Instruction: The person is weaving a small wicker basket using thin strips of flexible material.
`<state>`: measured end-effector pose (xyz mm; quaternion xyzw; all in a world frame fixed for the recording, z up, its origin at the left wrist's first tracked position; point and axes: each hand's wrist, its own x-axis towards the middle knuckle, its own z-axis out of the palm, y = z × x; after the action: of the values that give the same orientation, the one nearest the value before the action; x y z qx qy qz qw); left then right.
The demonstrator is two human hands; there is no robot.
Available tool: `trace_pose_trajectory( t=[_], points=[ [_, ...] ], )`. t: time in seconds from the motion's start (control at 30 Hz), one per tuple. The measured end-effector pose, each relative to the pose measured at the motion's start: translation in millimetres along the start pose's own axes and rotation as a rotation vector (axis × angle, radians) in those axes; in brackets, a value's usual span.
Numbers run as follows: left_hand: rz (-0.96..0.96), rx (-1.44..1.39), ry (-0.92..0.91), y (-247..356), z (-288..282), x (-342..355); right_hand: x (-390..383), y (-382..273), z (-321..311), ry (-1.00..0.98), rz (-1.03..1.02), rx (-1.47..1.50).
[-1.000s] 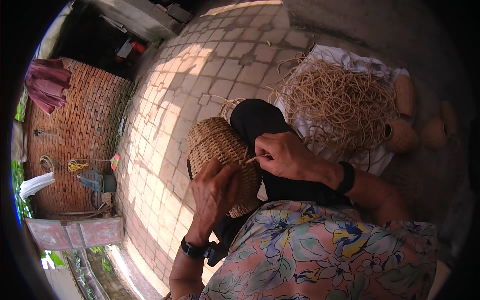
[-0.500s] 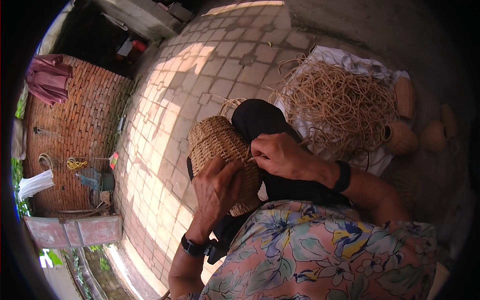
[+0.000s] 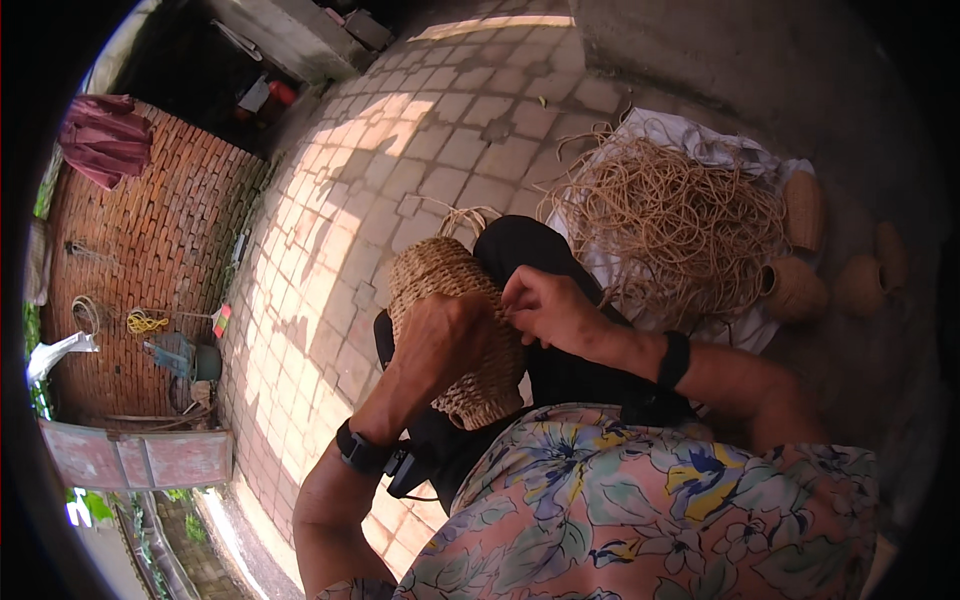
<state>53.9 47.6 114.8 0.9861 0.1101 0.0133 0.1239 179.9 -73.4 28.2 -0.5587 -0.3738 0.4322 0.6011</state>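
A woven natural-fibre basket (image 3: 430,275) rests across my lap, against my dark trousers (image 3: 525,240). Bent over the middle of its top surface is my left hand (image 3: 440,330), its fingers curled and their tips hidden. My right hand (image 3: 545,312) is at the basket's right side with finger and thumb drawn together; what they hold is too small to make out. Loose cord ends (image 3: 465,215) show beyond the basket's far end.
To my right, a big tangle of cord (image 3: 670,220) lies on a white sack (image 3: 650,125), beside several woven vessels (image 3: 795,290). Paving (image 3: 310,250) runs in front and left. A brick wall (image 3: 170,250) with hanging cloth (image 3: 105,140) stands at far left.
My left hand has moved up and right over the basket, fingertips turning out of sight, while its forearm swung left. My right hand shifted slightly left. The view has shifted a little.
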Motion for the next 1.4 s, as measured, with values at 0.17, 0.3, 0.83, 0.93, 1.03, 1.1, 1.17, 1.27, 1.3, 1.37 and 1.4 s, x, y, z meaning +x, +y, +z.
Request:
trace_pose_trajectory(
  t=[0.17,0.3,0.83,0.93,1.03,1.1,1.17,1.27,1.3,1.37,1.4],
  points=[
    [-0.034,0.028,-0.022,-1,5,5,-1,8,2,-0.038,0.177,0.234],
    [-0.027,0.028,-0.027,-6,11,5,0,15,8,0.011,0.364,0.599],
    [-0.068,0.209,-0.159,-9,11,15,9,30,21,-0.013,-0.095,0.183],
    [-0.068,-0.207,-0.157,-35,0,12,18,7,-2,0.389,-0.661,-0.634],
    [-0.468,-0.857,-0.408,-38,-37,4,22,-8,-14,0.17,-0.389,-0.391],
    [-0.53,-1.027,-0.325,-38,-47,-9,23,-9,-12,0.055,-0.477,-0.492],
    [-0.583,-1.113,-0.213,-43,-49,-21,24,-6,-9,-0.069,-0.565,-0.589],
    [-0.61,-1.087,-0.126,-52,-34,-38,28,-4,-3,-0.149,-0.853,-0.821],
    [-0.621,-1.092,-0.097,-53,-30,-43,29,-6,-2,-0.154,-0.852,-0.823],
    [-0.644,-1.113,-0.075,-52,-24,-49,33,-8,-3,-0.221,-0.912,-0.929],
    [-0.655,-1.142,-0.051,-50,-22,-50,36,-9,-5,-0.223,-0.909,-0.932]
  ],
)
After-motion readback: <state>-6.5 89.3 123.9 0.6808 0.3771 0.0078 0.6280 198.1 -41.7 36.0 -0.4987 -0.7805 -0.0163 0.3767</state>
